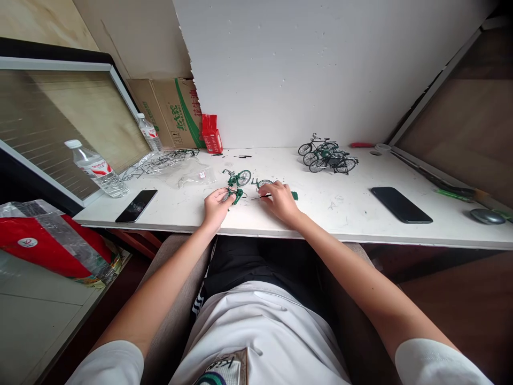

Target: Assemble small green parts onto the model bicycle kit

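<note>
My left hand [217,207] pinches a green model bicycle piece [239,196] with a small spoked wheel, just above the white table. Right behind it is another green section with a spoked wheel [243,177]; I cannot tell whether the two are joined. My right hand [280,202] has its thumb and fingers closed around a thin dark rod [262,195], whose exact kind is too small to make out. Behind those fingers a further green part with a wheel [264,183] lies partly hidden. A small green block-like piece [295,195] sits just right of my right hand.
Several model bicycles [326,155] stand at the back right. Black part frames [168,159] and plastic bags [196,176] lie back left, near two water bottles [98,170] and a red box [211,133]. Phones [137,206] [401,204] flank my hands; a mouse [487,216] is far right.
</note>
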Tool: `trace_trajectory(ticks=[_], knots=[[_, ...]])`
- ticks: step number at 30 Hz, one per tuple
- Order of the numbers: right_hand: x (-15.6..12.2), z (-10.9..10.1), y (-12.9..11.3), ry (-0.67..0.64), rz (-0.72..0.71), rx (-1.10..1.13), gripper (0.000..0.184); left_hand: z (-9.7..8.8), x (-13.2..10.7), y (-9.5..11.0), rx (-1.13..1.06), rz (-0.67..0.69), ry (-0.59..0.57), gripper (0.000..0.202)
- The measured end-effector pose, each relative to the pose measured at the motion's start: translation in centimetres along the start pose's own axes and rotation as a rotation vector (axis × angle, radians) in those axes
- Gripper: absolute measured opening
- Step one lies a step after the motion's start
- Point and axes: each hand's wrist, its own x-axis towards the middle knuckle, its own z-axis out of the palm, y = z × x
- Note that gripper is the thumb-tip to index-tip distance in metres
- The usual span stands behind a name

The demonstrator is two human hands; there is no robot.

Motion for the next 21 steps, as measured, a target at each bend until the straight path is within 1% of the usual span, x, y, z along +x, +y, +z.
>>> trace_trajectory(ticks=[5, 8, 11, 14, 15, 17, 19, 21], knots=[[0.5, -0.9, 2.2, 0.03, 0.085, -0.07, 0.027, 0.0, 0.2, 0.0, -0.011, -0.004, 0.035, 0.043], [0.5, -1.0, 3.0, 0.003, 0.129, -0.074, 0.029, 0.0, 0.5, -0.4, -0.016, -0.004, 0.074, 0.043], [0.4, -1.0, 3.4, -0.046, 0.155, -0.075, 0.029, -0.1, 0.7, -0.8, -0.004, 0.002, 0.099, 0.044], [0.4, -0.8, 3.3, -0.044, 0.155, -0.09, 0.028, -0.1, 0.7, -0.9, 0.022, -0.004, 0.098, 0.044], [0.4, -0.7, 3.2, -0.047, 0.136, -0.09, 0.031, -0.1, 0.7, -0.9, 0.026, -0.007, 0.095, 0.043], [0.5, -0.4, 3.1, -0.086, 0.08, -0.081, 0.045, -0.1, 0.6, -0.8, 0.028, -0.013, 0.091, 0.042], [0.6, 0.0, 3.2, -0.155, 0.027, -0.075, 0.062, 0.0, 0.6, -0.8, 0.022, -0.016, 0.09, 0.042], [0.6, 0.6, 3.6, -0.218, 0.001, -0.075, 0.07, 0.1, 0.6, -0.8, 0.02, -0.012, 0.086, 0.043]])
